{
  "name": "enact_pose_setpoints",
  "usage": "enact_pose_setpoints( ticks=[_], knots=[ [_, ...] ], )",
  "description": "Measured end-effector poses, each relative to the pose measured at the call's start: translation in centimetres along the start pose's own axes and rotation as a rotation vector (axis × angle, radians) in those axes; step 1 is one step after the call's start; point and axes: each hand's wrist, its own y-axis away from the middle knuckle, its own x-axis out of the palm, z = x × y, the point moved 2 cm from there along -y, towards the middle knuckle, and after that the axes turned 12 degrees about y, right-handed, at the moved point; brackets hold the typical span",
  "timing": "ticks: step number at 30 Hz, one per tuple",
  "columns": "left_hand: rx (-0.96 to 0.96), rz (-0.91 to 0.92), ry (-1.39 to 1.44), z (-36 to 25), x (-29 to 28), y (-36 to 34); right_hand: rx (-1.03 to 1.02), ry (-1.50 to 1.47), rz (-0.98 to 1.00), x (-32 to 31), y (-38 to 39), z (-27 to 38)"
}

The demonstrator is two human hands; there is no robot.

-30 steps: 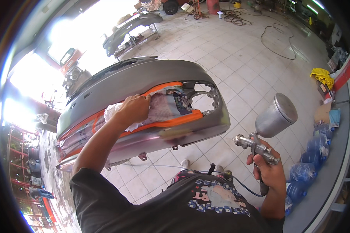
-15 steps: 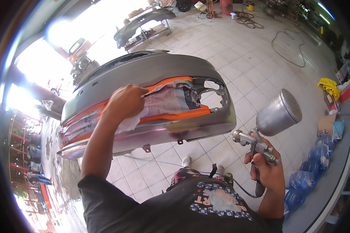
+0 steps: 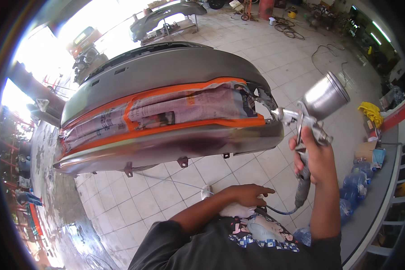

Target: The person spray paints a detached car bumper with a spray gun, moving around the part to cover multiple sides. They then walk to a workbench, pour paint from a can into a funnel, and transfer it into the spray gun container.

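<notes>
A grey car bumper (image 3: 180,63) stands before me, its long middle opening covered with newspaper (image 3: 198,105) edged in orange masking tape (image 3: 166,128). Darker, damp-looking paint marks its lower lip. My right hand (image 3: 317,157) is wrapped round the grip of a metal spray gun (image 3: 301,119) with a silver cup (image 3: 326,95) on top; the nozzle points left, near the bumper's right end. A blue air hose (image 3: 281,211) runs from the handle. Close to my shirt, my left hand (image 3: 249,195) holds a white cloth (image 3: 237,210), mostly beneath the palm, one finger stretched out.
Another bumper (image 3: 166,20) rests on a stand at the back. Coiled hose (image 3: 287,30) lies on the tiled floor (image 3: 166,193). Along the right wall are blue plastic bottles (image 3: 353,184), cardboard (image 3: 365,150) and a yellow cloth (image 3: 370,113). A red engine hoist or vehicle part appears far left.
My left hand has drawn back from the taped newspaper to my body with the white cloth. The spray gun has moved up, nearer the bumper's right end. The view has shifted.
</notes>
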Motion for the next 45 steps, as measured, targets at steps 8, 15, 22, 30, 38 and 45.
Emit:
enact_pose_setpoints(
  ticks=[8,15,22,30,38,45],
  knots=[
    [-0.102,0.272,-0.212,5.9,-1.4,3.0,-0.098,-0.04,0.08,12.7,0.1,7.0],
    [-0.136,0.306,-0.243,8.7,-2.3,5.7,-0.061,0.083,0.066,17.1,-0.7,9.5],
    [-0.062,0.367,-0.286,7.8,-2.5,5.5,0.017,0.235,-0.075,12.7,-4.4,8.6],
    [-0.071,0.317,-0.201,8.2,-2.8,3.6,0.081,0.191,-0.128,3.5,-10.6,3.4],
    [-0.18,0.147,-0.215,9.0,-2.0,-3.8,0.13,0.089,-0.131,-6.4,-17.9,-4.6],
    [-0.262,0.016,-0.068,9.6,1.2,-11.1,0.155,0.066,-0.096,-13.8,-24.1,-11.5]
  ],
)
